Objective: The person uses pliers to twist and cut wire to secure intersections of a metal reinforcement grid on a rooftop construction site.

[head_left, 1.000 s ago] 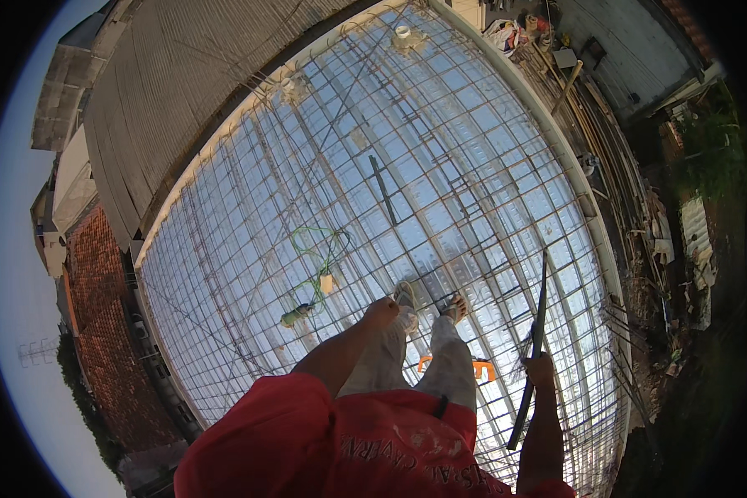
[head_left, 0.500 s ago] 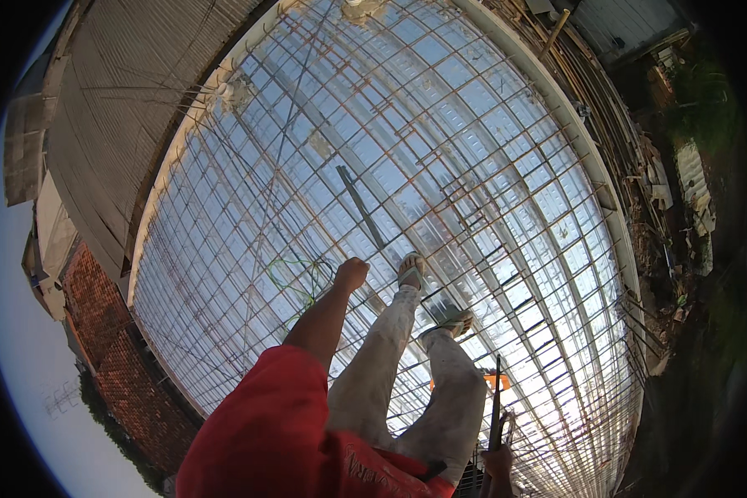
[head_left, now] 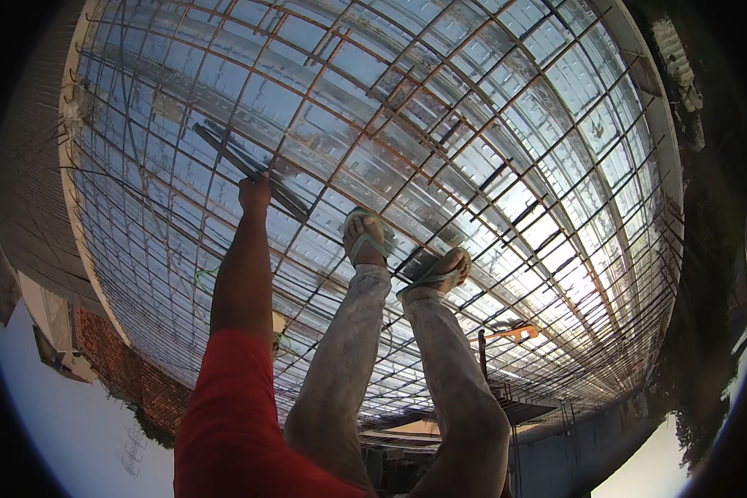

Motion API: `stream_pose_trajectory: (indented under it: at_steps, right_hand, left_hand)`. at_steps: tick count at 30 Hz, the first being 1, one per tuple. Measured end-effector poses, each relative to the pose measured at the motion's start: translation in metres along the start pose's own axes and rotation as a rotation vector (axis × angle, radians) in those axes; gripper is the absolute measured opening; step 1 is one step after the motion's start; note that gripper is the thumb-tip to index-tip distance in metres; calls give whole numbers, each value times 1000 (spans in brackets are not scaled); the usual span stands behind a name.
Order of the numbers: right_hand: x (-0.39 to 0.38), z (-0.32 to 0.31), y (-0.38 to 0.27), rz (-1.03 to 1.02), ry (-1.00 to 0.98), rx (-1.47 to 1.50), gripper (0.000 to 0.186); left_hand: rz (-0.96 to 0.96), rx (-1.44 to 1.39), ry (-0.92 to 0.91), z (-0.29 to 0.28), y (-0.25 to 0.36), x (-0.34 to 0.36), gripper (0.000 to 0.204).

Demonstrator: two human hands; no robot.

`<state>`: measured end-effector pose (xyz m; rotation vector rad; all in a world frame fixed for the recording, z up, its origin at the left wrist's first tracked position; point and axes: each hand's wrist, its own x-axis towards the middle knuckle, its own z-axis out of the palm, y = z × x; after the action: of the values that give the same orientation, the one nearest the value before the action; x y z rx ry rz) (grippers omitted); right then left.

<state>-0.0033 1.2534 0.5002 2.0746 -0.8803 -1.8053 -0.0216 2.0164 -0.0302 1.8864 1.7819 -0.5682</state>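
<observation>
Rebar grid (head_left: 373, 124) all around the left hand (head_left: 255, 192), which meets dark strips (head_left: 289, 202).
Trousered legs (head_left: 340, 349) rise to the hand's right, ending in sandalled feet (head_left: 365, 236); the strips lie at its fingertips, running past it on both sides, but how tightly it grips I cannot tell. An orange tool (head_left: 521, 334) sits well to its lower right; the right hand is out of view. Picking up the strips seems underway; next calls for a firm hold, lifting clear of the bars.

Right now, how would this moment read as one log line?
left hand: at dark strips, grip unclear | right hand: not visible | metal grid: underfoot | orange tool: right of legs
</observation>
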Motion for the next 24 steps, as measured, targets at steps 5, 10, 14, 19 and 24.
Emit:
stream_pose_trajectory:
  at_steps: [5, 10, 14, 19, 24]
  right_hand:
    - [18, 25, 7, -52, -50, 135, 64]
    - [-42, -7, 1, -85, 20, 137, 60]
    - [-72, -40, 23, -288, 24, 457, 61]
    - [-158, -122, 29, -415, 122, 579, 65]
    - [-219, -160, 54, -642, 365, 662, 62]
  left_hand:
    - [-265, -780, 49, -38, -8, 36, 31]
    - [-377, -994, -265, -80, 63, -147, 21]
    - [-221, -950, -897, -126, 134, -371, 36]
    - [-98, -553, -1315, -188, 211, -658, 51]
    - [-113, -570, -1197, -213, 249, -816, 40]
